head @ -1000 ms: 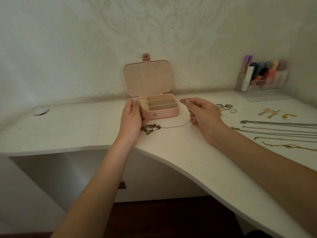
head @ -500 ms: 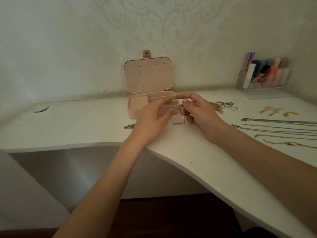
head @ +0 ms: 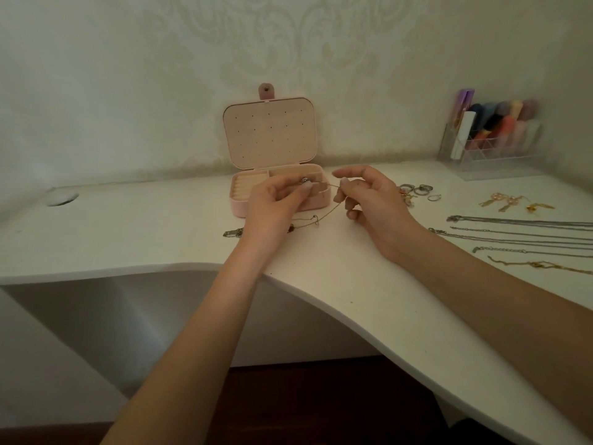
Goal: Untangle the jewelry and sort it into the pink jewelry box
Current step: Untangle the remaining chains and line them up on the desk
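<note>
Two hands pinch one thin metal chain [head: 324, 216] in front of the pink box [head: 316, 200]. The left hand [head: 272, 203] has its grip tight on a small round bead [head: 303, 180]. The right hand [head: 372, 200] has its grip tight on the chain, which hangs down in a loop to the smooth white table [head: 160, 232]. The box is open, with a flat lid full of tiny holes. Round rings [head: 417, 189], gold earrings [head: 510, 202] and long straight chains [head: 519, 232] lie on the right.

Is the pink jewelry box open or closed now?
Open. The lid of the pink jewelry box stands upright against the wall, showing its dotted inner panel, and the compartments below are exposed.
</note>
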The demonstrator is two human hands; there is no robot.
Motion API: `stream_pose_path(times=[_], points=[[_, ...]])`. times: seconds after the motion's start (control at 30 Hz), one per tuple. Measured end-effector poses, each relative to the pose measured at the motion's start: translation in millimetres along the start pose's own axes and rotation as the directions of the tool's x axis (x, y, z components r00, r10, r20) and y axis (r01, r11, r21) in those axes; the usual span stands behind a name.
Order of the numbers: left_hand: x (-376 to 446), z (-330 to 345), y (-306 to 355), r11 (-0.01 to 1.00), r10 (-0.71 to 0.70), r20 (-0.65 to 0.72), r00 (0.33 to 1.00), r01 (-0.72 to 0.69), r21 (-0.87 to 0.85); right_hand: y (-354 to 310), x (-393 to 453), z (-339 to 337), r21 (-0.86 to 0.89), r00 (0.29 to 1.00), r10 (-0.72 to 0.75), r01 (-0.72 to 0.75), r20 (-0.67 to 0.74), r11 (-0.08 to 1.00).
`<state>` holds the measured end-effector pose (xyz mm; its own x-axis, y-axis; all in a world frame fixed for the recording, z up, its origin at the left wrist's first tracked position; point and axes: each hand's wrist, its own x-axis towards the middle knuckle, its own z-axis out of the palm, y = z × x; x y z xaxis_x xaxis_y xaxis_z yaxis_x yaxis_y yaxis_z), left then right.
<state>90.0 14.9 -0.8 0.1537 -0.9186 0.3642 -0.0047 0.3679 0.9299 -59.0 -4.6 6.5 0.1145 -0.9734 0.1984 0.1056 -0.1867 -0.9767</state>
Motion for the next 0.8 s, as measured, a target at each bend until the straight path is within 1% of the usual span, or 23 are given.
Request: stream_pose_path(times=[0.13, 0.23, 0.3, 0.47, 0.53, 0.6, 0.7, 0.8], points=[[1.1, -0.7, 0.4, 0.999, -0.030, -0.061, 0.998, 0.028, -0.027, -0.4, 1.1, 0.5, -0.028, 0.997, 0.025, -0.027, -0.070, 0.999], [1.6, -1.5, -0.5, 0.999, -0.042, -0.050, 0.998, 0.041, -0.016, -1.0, 1.5, 0.2, -0.070, 0.996, 0.018, -0.024, -0.087, 0.997], [2.1, -1.2, -0.4, 0.998, -0.056, -0.055, 0.997, 0.054, -0.039, -1.1, 1.0, 1.0, -0.097, 0.997, 0.004, -0.012, -0.080, 0.995], [1.2, -1.4, 0.3, 0.995, -0.061, -0.044, 0.997, 0.057, -0.086, 0.8, -2.0, 4.6, -0.219, 0.996, -0.083, 0.076, -0.023, 0.973], [-0.7, -0.5, 3.3, 0.992, -0.059, -0.020, 0.998, 0.057, -0.115, -0.8, -3.6, 4.8, -0.237, 0.998, -0.066, 0.069, 0.019, 0.969], [-2.5, 0.4, 6.8, 0.985, -0.066, 0.032, 0.997, 0.071, -0.158, -5.4, -7.7, 5.4, -0.270, 0.997, -0.047, 0.063, 0.067, 0.961], [-3.7, 1.3, 9.2, 0.986, -0.078, 0.080, 0.994, 0.089, -0.143, -11.8, -14.8, 6.4, -0.257, 0.990, -0.062, 0.092, 0.125, 0.962], [-4.5, 2.3, 9.5, 0.986, -0.085, 0.061, 0.995, 0.093, -0.139, -15.0, -18.0, 5.9, -0.217, 0.989, -0.053, 0.083, 0.142, 0.973]])
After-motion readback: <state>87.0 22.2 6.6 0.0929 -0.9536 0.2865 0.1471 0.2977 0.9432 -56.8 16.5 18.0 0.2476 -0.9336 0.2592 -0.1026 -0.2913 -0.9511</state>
